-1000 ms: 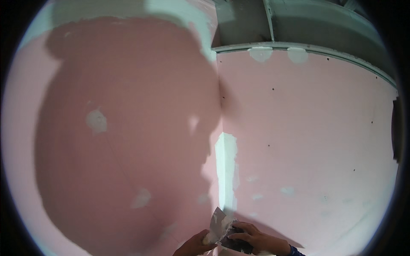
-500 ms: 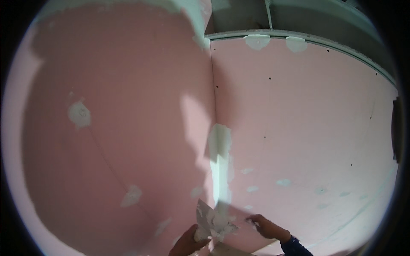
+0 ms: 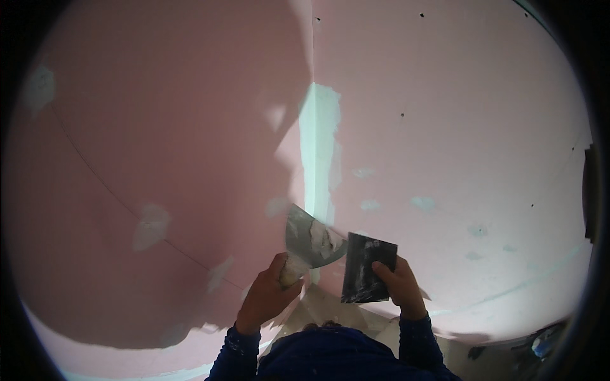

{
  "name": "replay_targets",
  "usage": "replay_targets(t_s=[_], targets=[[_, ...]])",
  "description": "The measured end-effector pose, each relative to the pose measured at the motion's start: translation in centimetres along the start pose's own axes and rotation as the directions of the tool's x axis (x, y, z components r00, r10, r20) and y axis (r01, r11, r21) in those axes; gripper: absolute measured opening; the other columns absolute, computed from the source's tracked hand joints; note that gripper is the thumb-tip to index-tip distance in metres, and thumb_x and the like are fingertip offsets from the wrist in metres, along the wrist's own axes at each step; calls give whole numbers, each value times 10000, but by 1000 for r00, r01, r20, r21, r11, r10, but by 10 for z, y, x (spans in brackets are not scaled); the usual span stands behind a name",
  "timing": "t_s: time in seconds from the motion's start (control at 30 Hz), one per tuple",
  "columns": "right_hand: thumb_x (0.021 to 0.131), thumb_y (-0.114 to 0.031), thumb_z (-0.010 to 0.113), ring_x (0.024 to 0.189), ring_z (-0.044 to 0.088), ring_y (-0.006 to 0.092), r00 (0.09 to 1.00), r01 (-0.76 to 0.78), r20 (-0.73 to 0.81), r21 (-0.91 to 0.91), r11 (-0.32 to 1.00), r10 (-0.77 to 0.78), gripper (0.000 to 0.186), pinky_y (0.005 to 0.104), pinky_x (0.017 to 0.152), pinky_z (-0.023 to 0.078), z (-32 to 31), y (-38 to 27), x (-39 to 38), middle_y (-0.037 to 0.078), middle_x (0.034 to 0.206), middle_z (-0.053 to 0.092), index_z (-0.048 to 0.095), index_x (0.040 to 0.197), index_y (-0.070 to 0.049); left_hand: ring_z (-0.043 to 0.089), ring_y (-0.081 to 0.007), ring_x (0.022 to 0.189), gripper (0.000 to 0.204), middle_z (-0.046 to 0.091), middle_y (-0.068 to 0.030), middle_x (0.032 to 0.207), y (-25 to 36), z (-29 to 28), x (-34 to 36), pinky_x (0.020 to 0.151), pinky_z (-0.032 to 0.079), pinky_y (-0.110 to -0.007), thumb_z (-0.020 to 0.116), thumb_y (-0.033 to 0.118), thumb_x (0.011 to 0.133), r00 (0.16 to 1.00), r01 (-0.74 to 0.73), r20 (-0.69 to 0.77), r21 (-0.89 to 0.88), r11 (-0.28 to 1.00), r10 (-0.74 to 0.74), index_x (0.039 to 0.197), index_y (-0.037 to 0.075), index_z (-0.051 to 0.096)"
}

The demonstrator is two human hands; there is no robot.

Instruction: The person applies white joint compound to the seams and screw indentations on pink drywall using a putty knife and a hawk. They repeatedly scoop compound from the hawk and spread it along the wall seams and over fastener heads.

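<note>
Through my head camera, my left hand (image 3: 264, 298) sits at 7 o'clock, fingers wrapped closed around the handle of a broad scraper (image 3: 297, 235), whose blade lies at 6 o'clock just below centre. A lump of putty (image 3: 324, 238) rests on that blade. My right hand (image 3: 406, 286), between 4 and 5 o'clock, grips a dark flat spreader (image 3: 365, 273) at 5 o'clock: the thumb presses its face, while the fingers behind are hidden, so I can't tell how far they curl. The 2 tools' edges meet in my view; whether they touch, I can't tell. Toward 12 o'clock, a pale strip (image 3: 324, 140) runs along the corner between 2 pink walls (image 3: 457, 140).
</note>
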State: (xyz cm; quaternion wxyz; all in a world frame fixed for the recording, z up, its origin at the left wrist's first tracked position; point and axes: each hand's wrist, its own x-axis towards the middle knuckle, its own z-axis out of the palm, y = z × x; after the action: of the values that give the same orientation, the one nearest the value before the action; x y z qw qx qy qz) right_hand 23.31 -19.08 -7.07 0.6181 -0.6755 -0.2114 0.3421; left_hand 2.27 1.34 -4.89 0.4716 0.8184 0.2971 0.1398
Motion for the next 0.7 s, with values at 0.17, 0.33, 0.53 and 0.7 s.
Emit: replay_targets(t_s=[0.17, 0.33, 0.53, 0.7], targets=[[959, -183, 654, 838, 711, 309, 975, 206, 186, -525, 826, -126, 369, 427, 789, 562, -39, -68, -9, 196, 969, 723, 641, 1260, 30, 718, -318, 836, 635, 721, -206, 1022, 46, 12, 12, 816, 571, -437, 783, 281, 883, 985, -87, 164, 206, 975, 53, 1413, 59, 513], [857, -48, 731, 1056, 635, 269, 768, 596, 520, -795, 118, -373, 522, 411, 908, 522, -58, -117, -19, 55, 1233, 666, 680, 1344, -229, 727, -404, 987, 732, 715, -282, 1083, 62, -3, 31, 912, 555, -441, 763, 330, 898, 946, -42, 324, 168, 985, -15, 1468, -13, 460], [746, -28, 799, 1238, 519, 237, 641, 621, 653, -750, -228, -403, 691, 425, 1038, 404, -47, -124, -21, 0, 1368, 601, 667, 1363, -310, 717, -320, 897, 709, 712, -252, 1074, 68, -7, 41, 841, 563, -388, 772, 304, 895, 934, -155, 341, 110, 982, 109, 1461, -15, 488], [746, -6, 784, 1207, 522, 222, 633, 624, 679, -732, -274, -372, 688, 419, 1024, 399, -51, -122, -17, -9, 1357, 608, 671, 1352, -310, 683, -195, 717, 680, 698, -196, 1017, 76, -1, 46, 658, 586, -323, 787, 274, 892, 944, -130, 313, 49, 990, 109, 1449, -12, 519]])
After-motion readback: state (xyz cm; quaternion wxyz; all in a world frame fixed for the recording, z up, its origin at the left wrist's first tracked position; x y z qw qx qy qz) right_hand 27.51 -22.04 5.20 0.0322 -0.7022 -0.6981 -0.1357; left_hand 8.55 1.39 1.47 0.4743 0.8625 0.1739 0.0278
